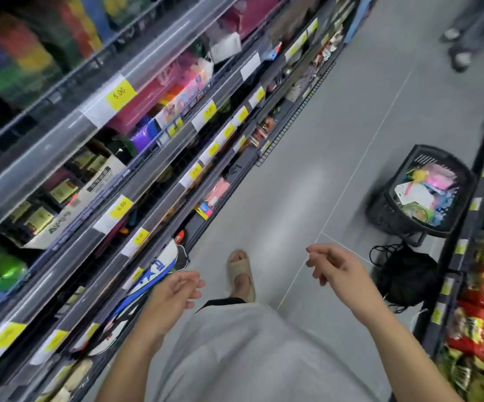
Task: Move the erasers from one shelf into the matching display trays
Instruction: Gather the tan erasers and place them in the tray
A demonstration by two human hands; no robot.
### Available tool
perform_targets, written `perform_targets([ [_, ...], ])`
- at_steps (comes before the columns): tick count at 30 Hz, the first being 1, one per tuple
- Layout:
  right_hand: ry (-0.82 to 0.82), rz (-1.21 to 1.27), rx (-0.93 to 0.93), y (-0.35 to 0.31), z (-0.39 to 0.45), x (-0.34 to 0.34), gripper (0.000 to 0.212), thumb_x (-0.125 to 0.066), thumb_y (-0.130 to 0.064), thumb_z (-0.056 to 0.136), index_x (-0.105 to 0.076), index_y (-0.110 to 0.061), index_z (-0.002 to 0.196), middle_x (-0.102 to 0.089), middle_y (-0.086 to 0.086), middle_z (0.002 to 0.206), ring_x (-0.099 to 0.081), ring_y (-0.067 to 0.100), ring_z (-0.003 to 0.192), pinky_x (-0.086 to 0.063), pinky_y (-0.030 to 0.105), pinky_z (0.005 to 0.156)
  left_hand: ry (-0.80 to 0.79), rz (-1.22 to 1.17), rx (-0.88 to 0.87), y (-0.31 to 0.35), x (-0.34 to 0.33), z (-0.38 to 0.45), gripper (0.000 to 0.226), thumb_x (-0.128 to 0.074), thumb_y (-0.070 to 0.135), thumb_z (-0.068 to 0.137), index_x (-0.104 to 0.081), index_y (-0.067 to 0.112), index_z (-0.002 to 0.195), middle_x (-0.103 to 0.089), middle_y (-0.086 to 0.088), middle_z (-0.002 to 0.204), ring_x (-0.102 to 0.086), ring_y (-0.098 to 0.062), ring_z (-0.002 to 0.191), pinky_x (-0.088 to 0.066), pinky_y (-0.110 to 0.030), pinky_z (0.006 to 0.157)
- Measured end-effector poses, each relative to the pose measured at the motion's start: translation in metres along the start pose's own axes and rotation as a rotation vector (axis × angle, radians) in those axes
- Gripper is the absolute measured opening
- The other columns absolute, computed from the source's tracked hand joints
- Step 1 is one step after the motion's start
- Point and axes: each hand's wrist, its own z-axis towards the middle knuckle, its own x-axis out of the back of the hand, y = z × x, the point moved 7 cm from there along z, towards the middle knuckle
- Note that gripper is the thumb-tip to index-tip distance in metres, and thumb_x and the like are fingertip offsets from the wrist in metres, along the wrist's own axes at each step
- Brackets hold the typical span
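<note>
The person is standing in a shop aisle on a grey tiled floor [307,158], both bare hands hanging out in front of a pale grey garment. The left hand [171,297] is hovering just beside the lowest tier of the long grey wire-fronted shelving unit [136,181], its fingers loosely curled and holding nothing. The right hand [336,266] is floating further from that shelving, over the floor, fingers relaxed and likewise holding nothing. Yellow-and-white price tags [119,95] are lining the shelving's clear front rails, and blurred coloured packets are sitting behind them; whether any of these are the erasers cannot be told, and no display tray can be picked out. Across the aisle from the shelving, a black plastic shopping basket [379,210] filled with mixed pastel goods is resting on the floor, with a black drawstring bag [406,277] lying just beside it. One foot in a beige slide sandal [240,271] is stepping forward, between the hands.
</note>
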Motion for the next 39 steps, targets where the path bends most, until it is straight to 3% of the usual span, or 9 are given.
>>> perform_targets([
  [3, 0.047, -0.026, -0.055, -0.01, 0.029, 0.024, 0.015, -0.058, -0.008, 0.098, -0.071, -0.013, 0.102, -0.07, 0.003, 0.081, -0.056, 0.006, 0.056, -0.047, 0.017, 0.055, -0.05, 0.018, -0.037, 0.052, -0.019, 0.048, 0.013, -0.06, 0.018, 0.104, -0.069, 0.016, 0.113, -0.08, 0.007, 0.1, -0.074, -0.007, 0.085, -0.055, -0.024, 0.076],
  [7, 0.094, -0.03, -0.102, -0.028, 0.067, 0.053, 0.016, -0.056, -0.007, 0.1, -0.071, -0.011, 0.105, -0.07, 0.006, 0.084, -0.056, 0.006, 0.059, -0.047, 0.02, 0.056, -0.104, 0.016, -0.083, 0.129, -0.044, 0.1, 0.013, -0.063, 0.02, 0.102, -0.072, 0.018, 0.112, -0.08, 0.004, 0.101, -0.074, -0.016, 0.091, -0.054, -0.027, 0.078],
  [10, 0.119, -0.022, -0.11, -0.043, 0.098, 0.071, 0.017, -0.056, -0.009, 0.1, -0.071, -0.013, 0.105, -0.071, 0.0, 0.08, -0.056, 0.005, 0.057, -0.048, 0.017, 0.056, -0.118, 0.021, -0.119, 0.186, -0.058, 0.129, 0.013, -0.064, 0.019, 0.101, -0.072, 0.019, 0.112, -0.08, 0.004, 0.101, -0.074, -0.011, 0.087, -0.055, -0.027, 0.079],
  [18, 0.026, -0.014, -0.049, -0.106, 0.226, 0.102, 0.016, -0.056, -0.007, 0.099, -0.071, -0.01, 0.103, -0.072, 0.0, 0.079, -0.057, 0.01, 0.06, -0.049, 0.022, 0.057, -0.021, 0.007, -0.14, 0.275, -0.085, 0.176, 0.017, -0.06, 0.018, 0.104, -0.072, 0.019, 0.115, -0.08, 0.004, 0.106, -0.073, -0.018, 0.101, -0.056, -0.028, 0.082],
  [25, -0.295, -0.141, 0.201, -0.233, 0.346, 0.101, 0.014, -0.06, -0.01, 0.097, -0.071, -0.018, 0.101, -0.072, 0.003, 0.083, -0.061, 0.013, 0.066, -0.05, 0.03, 0.061, 0.241, -0.174, -0.178, 0.344, -0.106, 0.164, 0.014, -0.061, 0.019, 0.104, -0.073, 0.024, 0.111, -0.08, 0.005, 0.106, -0.074, -0.018, 0.1, -0.056, -0.033, 0.09],
  [29, -0.493, -0.203, 0.427, -0.324, 0.378, 0.08, 0.016, -0.061, -0.009, 0.097, -0.071, -0.022, 0.099, -0.069, -0.004, 0.072, -0.06, 0.007, 0.062, -0.049, 0.018, 0.059, 0.429, -0.193, -0.366, 0.415, -0.094, 0.127, 0.017, -0.061, 0.027, 0.104, -0.073, 0.04, 0.105, -0.078, 0.014, 0.108, -0.074, -0.008, 0.096, -0.056, -0.021, 0.074],
  [34, -0.687, -0.205, 0.724, -0.438, 0.37, 0.048, 0.018, -0.064, -0.013, 0.096, -0.071, -0.03, 0.099, -0.064, -0.007, 0.07, -0.057, 0.009, 0.062, -0.048, 0.019, 0.059, 0.739, -0.134, -0.7, 0.51, -0.061, 0.052, 0.02, -0.064, 0.05, 0.094, -0.07, 0.043, 0.111, -0.078, 0.012, 0.108, -0.074, -0.008, 0.101, -0.057, -0.031, 0.086],
  [37, -0.766, -0.226, 0.892, -0.506, 0.348, 0.029, 0.016, -0.065, -0.021, 0.096, -0.07, -0.034, 0.103, -0.068, -0.004, 0.086, -0.061, 0.011, 0.076, -0.049, 0.017, 0.068, 0.937, -0.064, -0.881, 0.558, -0.039, 0.012, 0.019, -0.062, 0.051, 0.095, -0.069, 0.044, 0.112, -0.078, 0.01, 0.109, -0.072, -0.014, 0.106, -0.055, -0.035, 0.091],
  [39, -0.786, -0.207, 1.005, -0.549, 0.332, 0.019, 0.014, -0.065, -0.023, 0.096, -0.07, -0.033, 0.104, -0.068, -0.005, 0.091, -0.063, 0.012, 0.082, -0.05, 0.017, 0.071, 1.066, 0.029, -0.954, 0.585, -0.024, -0.005, 0.017, -0.062, 0.048, 0.098, -0.066, 0.042, 0.114, -0.076, 0.009, 0.109, -0.071, -0.014, 0.106, -0.054, -0.028, 0.091],
])
